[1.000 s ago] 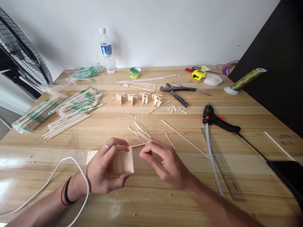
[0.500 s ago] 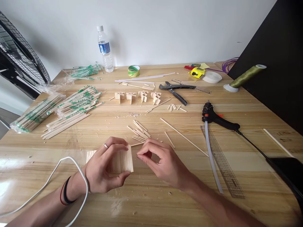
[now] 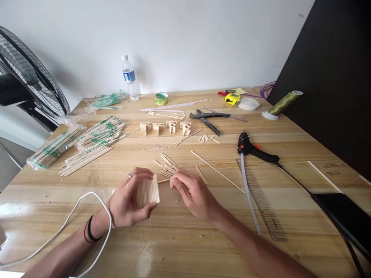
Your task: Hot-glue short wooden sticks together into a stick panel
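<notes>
My left hand (image 3: 127, 202) is wrapped round a panel of thin wooden sticks (image 3: 147, 190) set side by side, thumb at its lower edge and fingers over the top. To the right, just apart from the panel, my right hand (image 3: 195, 193) has thumb and index finger pinched together; anything between them is too small or hidden to make out. Beyond the hands lies a loose pile of short cut sticks (image 3: 167, 165). A longer stick (image 3: 217, 172) and a short stick (image 3: 201, 174) rest to the right of the pile.
Small stick assemblies (image 3: 158, 127) stand farther back, near black cutters (image 3: 207, 119). At the right are a glue gun (image 3: 257, 150) and a clear ruler (image 3: 263, 204). Wrapped stick bundles (image 3: 58, 144) lie left. A white cable (image 3: 78, 200) loops over my left wrist.
The camera's view has shifted, so the table things appear lower and those at right farther left. My right fingertips have drawn closer together, staying beside the panel. My left hand keeps its hold.
</notes>
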Tool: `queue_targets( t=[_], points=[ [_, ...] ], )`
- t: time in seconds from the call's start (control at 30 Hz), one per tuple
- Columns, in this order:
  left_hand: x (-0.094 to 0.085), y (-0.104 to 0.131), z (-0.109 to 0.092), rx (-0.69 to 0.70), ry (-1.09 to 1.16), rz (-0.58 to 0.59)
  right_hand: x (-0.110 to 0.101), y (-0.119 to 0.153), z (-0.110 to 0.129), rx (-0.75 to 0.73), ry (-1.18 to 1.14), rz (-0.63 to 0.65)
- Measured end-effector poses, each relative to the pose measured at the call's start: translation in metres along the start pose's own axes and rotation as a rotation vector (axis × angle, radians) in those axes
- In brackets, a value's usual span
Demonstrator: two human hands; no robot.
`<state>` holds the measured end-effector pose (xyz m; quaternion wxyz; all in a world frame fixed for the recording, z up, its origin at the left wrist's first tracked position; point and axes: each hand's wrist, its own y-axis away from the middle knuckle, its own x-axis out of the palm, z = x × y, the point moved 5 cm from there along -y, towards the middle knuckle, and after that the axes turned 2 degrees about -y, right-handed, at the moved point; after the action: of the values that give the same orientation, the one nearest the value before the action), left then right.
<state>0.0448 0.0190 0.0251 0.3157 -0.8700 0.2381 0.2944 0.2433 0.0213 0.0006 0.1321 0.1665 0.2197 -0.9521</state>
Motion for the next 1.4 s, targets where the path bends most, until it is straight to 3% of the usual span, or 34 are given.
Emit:
queue_targets(
  t=[0.27, 0.4, 0.6, 0.87, 1.4],
  points=[
    [-0.004, -0.031, -0.006, 0.011, -0.01, 0.012, 0.001, -0.004, -0.002, 0.019, -0.095, -0.052],
    [-0.003, -0.025, 0.002, -0.102, 0.057, -0.053, -0.001, -0.003, -0.001, 0.067, -0.041, -0.07],
    [0.005, -0.015, 0.005, -0.088, 0.089, -0.05, -0.006, -0.002, 0.001, 0.076, -0.055, -0.091],
    [0.013, -0.017, -0.011, -0.07, 0.002, 0.015, -0.01, -0.002, -0.002, 0.047, -0.054, -0.092],
    [0.013, -0.015, -0.019, -0.095, -0.029, 0.017, -0.009, -0.003, -0.002, 0.095, -0.116, -0.075]
  ],
)
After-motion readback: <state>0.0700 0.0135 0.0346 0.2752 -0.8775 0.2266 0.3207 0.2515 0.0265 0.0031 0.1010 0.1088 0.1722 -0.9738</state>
